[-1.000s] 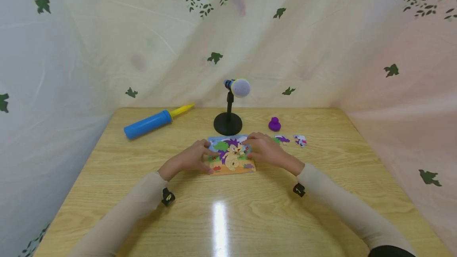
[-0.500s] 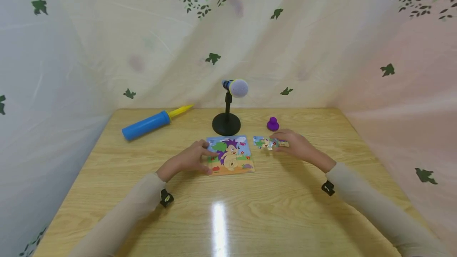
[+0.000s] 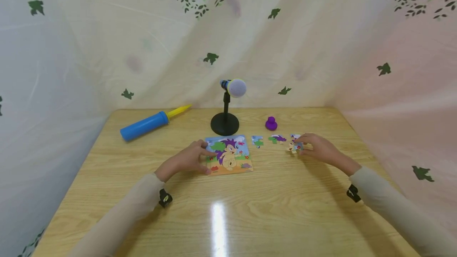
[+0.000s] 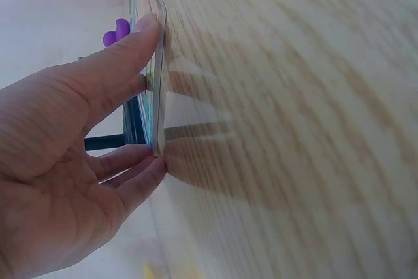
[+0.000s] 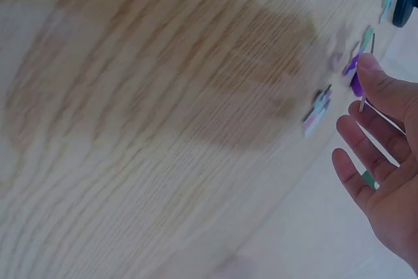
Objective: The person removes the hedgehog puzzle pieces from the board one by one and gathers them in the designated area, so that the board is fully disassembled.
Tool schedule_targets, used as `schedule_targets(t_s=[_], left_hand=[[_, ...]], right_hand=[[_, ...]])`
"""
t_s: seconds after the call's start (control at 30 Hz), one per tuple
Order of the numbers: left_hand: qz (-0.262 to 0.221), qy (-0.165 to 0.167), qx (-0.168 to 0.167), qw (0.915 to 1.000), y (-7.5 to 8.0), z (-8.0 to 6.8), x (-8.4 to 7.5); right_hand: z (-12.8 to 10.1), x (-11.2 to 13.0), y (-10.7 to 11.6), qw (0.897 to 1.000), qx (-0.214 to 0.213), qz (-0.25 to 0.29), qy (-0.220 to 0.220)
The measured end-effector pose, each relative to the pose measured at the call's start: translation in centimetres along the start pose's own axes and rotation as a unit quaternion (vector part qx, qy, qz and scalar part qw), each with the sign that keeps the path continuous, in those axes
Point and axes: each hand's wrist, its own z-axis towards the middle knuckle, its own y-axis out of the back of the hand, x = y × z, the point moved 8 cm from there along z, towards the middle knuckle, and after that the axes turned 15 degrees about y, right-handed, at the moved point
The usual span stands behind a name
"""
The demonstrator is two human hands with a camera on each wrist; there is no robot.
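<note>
- Pinching the left edge of the puzzle board [image 3: 230, 156] with the left hand [image 3: 185, 161]: thumb [image 4: 124, 57] lying along the top face, the other fingers curling in against the edge, the board lying flat in mid-table just in front of the microphone stand [image 3: 225, 124].
- Hovering the right hand [image 3: 319, 150] well off to the right, fingertips at a small loose piece [image 3: 294, 147]; fingers looking relaxed and slightly spread in the wrist view, a thin card edge showing beside the thumb, and not being able to tell whether pinching it or merely touching it.
- Leaving two more pieces, a blue-green one [image 3: 257, 141] and a purple-green one [image 3: 277, 139], lying between board and right hand, with a purple toy [image 3: 271, 123] just behind them.
- Risking, probably, a tilt of the board: gripping by one edge only, so any lifting there likely sending the seated pieces sliding or popping out.
- Risking a fumble on the right: trying to pick up thin flat card off smooth, glossy wood [image 3: 250, 209], so fingertips possibly skidding the piece away rather than getting under it.
- Risking a sweep: passing the right wrist or sleeve low over the two middle pieces, perhaps dragging them toward the table's edge or under the board.
- Risking a knock against the microphone stand when reaching over the board's far side, standing as close behind it as it does.
- Posing little danger: the blue pump [image 3: 144, 125], lying well apart at the far left.
</note>
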Motion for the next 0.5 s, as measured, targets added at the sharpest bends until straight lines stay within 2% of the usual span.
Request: schedule_targets(t_s=[0.13,0.5], left_hand=[[0.001,-0.003,-0.001,1.0000,0.0,0.1,0.1],[-0.004,-0.011,-0.002,0.9999,0.0,-0.1,0.0]], right_hand=[[-0.8,-0.7,0.0,1.000,0.007,0.011,-0.014],[-1.8,-1.3,-0.3,0.999,0.002,0.030,-0.011]])
